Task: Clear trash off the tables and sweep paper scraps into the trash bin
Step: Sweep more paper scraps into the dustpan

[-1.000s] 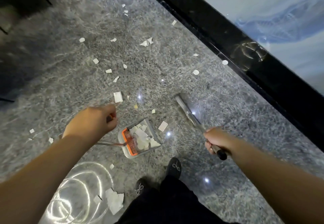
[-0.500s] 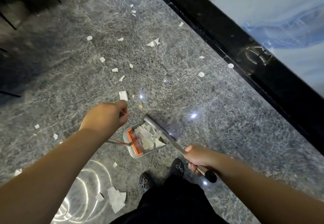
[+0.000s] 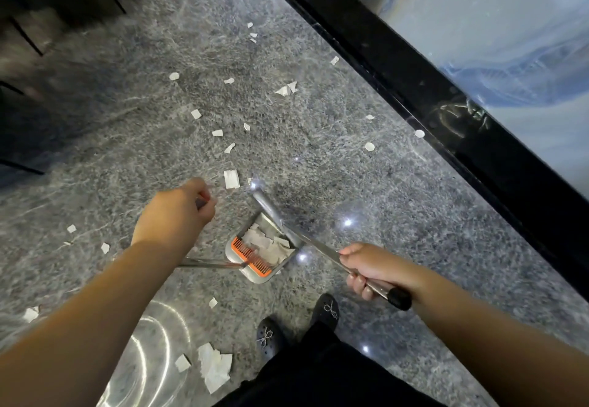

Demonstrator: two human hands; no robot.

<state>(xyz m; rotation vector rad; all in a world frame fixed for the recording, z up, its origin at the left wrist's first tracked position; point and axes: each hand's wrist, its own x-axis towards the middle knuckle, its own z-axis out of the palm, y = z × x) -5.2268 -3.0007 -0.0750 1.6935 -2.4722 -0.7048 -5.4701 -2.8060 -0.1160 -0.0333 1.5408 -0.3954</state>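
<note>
A metal dustpan (image 3: pixel 237 258) with an orange comb edge stands on the grey stone floor, several white paper scraps (image 3: pixel 266 245) lying in it. My left hand (image 3: pixel 173 212) grips the top of its upright handle. The silver broom handle (image 3: pixel 307 240) with a black end cap is gripped by my right hand (image 3: pixel 371 268); it slants down over the dustpan's far edge. The broom head is hidden. Loose paper scraps (image 3: pixel 231 179) lie scattered on the floor beyond the pan, and a larger clump of scraps (image 3: pixel 215 366) lies by my feet.
A black plinth (image 3: pixel 446 113) below a pale blue wall runs diagonally along the right. Dark furniture legs (image 3: pixel 32 43) stand at the upper left. My black shoes (image 3: pixel 328 309) are just behind the dustpan. A bright ring of reflected light (image 3: pixel 143 362) shows on the floor at the lower left.
My right hand has pulled the broom handle leftward, from the floor right of the dustpan to across it. A scrap beside the pan is gone from the floor. My left hand kept holding the dustpan handle.
</note>
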